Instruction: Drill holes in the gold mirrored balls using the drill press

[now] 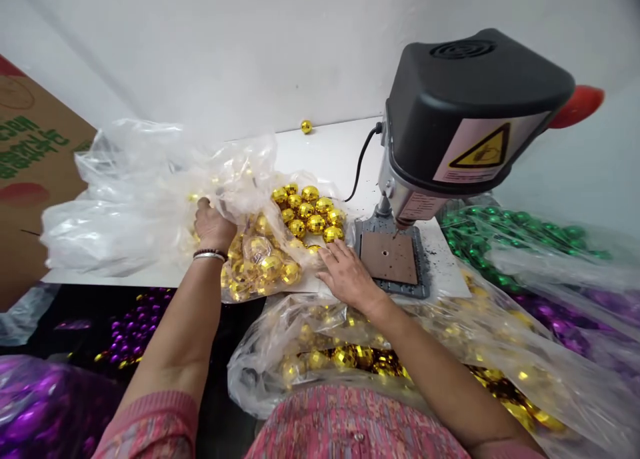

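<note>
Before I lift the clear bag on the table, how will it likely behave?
The bag will probably be floppy, since its film lies creased. Round gold balls show through it, so its load may shift. Its front seems to overhang the table, so it might sag there.

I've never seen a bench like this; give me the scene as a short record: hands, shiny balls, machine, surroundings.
Left hand: on the crumpled clear plastic bag; fingers partly hidden
Right hand: fingers extended, at the near edge of the gold balls
Lone gold ball: at the back of the white table, by the wall
Machine: black-topped drill press with a yellow warning triangle, right of the gold balls
Other colours: green balls at right; purple balls below the table at left
Far left: cardboard box
</note>
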The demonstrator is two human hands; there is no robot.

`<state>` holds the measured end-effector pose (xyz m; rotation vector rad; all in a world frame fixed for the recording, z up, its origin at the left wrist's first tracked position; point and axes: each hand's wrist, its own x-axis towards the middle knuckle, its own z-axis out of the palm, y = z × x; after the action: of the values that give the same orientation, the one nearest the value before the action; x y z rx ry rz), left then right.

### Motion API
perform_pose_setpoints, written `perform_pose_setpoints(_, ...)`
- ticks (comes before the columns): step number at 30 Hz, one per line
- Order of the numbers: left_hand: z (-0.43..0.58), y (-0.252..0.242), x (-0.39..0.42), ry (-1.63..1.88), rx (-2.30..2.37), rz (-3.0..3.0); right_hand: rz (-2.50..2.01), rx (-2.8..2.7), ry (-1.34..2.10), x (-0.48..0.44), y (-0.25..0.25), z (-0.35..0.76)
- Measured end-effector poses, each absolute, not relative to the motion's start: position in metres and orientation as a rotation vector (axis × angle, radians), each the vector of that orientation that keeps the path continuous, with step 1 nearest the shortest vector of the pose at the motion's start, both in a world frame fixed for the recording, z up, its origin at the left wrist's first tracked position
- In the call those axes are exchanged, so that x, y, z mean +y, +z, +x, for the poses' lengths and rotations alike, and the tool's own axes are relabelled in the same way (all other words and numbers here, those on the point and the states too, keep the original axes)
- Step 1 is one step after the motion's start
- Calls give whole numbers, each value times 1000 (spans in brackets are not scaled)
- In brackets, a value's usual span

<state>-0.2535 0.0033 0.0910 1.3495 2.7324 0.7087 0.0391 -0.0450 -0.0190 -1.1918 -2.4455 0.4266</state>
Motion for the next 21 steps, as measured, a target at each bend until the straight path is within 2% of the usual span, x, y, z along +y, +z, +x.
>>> perform_pose_setpoints(3,-250,98,-20,713,2701,1586,-1148,-2416,429,-43,-13,35)
perform_pose_setpoints(8,-189,127,-67,1135,2545,2099,-1036,-2415,497,-29,0,-4)
perform_pose_setpoints(9,-171,129,-69,1102,2432,2253,-1017,-2423,514,-28,1,-14)
perform_pose_setpoints(13,-136,119,-38,558,2016,2518,-868,-2493,549,-41,5,-34)
perform_pose_setpoints(15,-155,112,-16,490,2178,2383,-829,-2511,540,-52,4,-27)
perform_pose_setpoints(19,-228,99,0,623,2755,1789,-959,-2444,484,-67,-11,5)
perform_pose_setpoints(21,-257,89,-2,502,2893,1599,-1073,-2380,455,-69,-22,18)
